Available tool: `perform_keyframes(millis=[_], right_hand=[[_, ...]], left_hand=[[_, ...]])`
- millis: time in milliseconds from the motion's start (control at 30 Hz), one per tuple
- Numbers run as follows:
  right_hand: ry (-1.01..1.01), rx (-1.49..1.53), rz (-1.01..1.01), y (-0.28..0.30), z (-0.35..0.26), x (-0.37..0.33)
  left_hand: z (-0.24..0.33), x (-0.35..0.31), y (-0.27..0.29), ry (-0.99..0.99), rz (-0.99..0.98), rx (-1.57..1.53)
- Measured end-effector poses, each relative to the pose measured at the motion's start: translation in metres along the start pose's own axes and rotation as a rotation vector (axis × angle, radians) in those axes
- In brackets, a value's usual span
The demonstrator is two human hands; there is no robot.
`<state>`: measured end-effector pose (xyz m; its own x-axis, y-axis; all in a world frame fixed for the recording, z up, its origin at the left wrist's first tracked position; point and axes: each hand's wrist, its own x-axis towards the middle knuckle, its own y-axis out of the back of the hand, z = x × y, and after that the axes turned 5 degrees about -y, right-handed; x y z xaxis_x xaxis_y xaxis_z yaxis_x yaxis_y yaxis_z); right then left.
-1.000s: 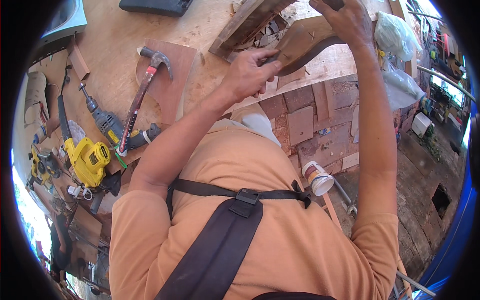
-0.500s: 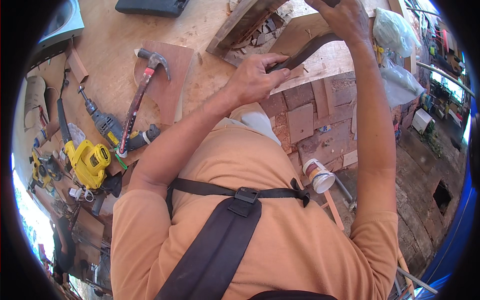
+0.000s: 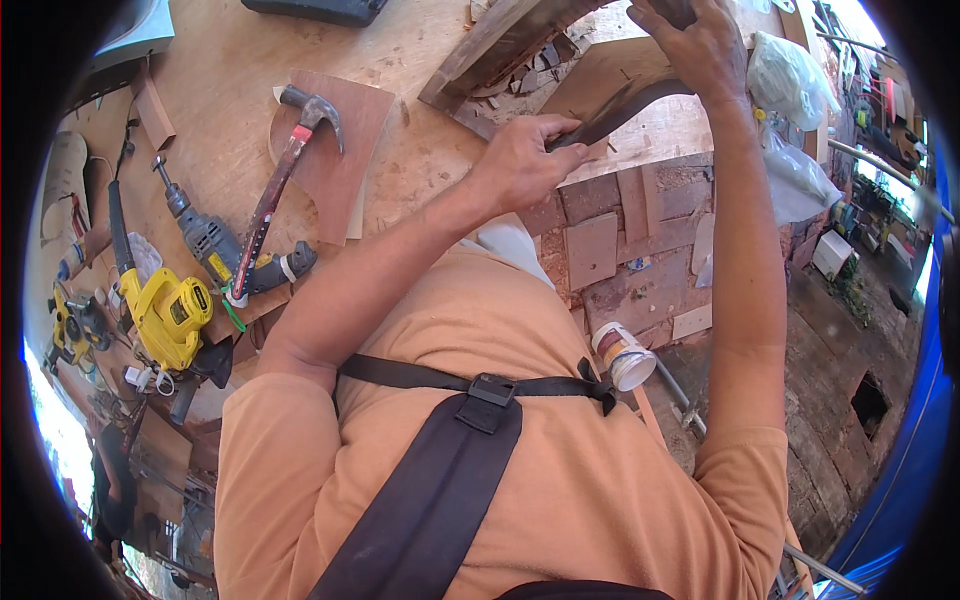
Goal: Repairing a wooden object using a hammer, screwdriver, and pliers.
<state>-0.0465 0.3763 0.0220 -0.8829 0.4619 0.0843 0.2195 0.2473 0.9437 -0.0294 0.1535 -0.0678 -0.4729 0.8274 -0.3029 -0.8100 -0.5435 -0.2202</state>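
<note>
Left hand [image 3: 520,160] lower; blade [image 3: 625,105] half-hidden.

A plywood workbench [image 3: 420,70] carries a claw hammer [image 3: 285,185] on a brown board [image 3: 345,165], a drill [image 3: 215,245] and wood scraps [image 3: 520,40].

Person wears an orange short-sleeved shirt [image 3: 560,480], sleeves ending above the elbow, forearms bare. A wide black strap [image 3: 440,500] runs diagonally across the chest, meeting a narrower black strap [image 3: 400,373] crossing horizontally; the two join at a black plastic buckle [image 3: 490,392]. Left hand [image 3: 520,160] and right hand [image 3: 700,45] are ungloved, no rings or watch visible
</note>
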Motion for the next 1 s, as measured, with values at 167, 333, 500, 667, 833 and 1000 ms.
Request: perform_keyframes(millis=[167, 333, 500, 667, 833, 1000], right_hand=[[-0.06, -0.025, -0.02, 0.003, -0.007, -0.004], [-0.027, 0.017, -0.017, 0.002, 0.001, -0.001], [0.003, -0.011, -0.001, -0.001, 0.003, -0.001], [0.033, 0.012, 0.008, 0.0, 0.002, -0.001], [0.0, 0.034, -0.015, 0.002, 0.004, 0.003], [-0.047, -0.001, -0.041, 0.008, 0.002, 0.0]], left_hand=[[0.001, -0.004, 0.009, 0.156, -0.034, -0.011], [-0.016, 0.005, 0.001, -0.125, 0.036, 0.146], [0.006, 0.011, 0.001, 0.173, -0.03, 0.046], [0.002, 0.013, 0.0, 0.179, -0.001, -0.336], [0.006, 0.013, 0.01, 0.096, 0.067, -0.532], [-0.009, -0.006, 0.027, 0.192, 0.0, -0.189]])
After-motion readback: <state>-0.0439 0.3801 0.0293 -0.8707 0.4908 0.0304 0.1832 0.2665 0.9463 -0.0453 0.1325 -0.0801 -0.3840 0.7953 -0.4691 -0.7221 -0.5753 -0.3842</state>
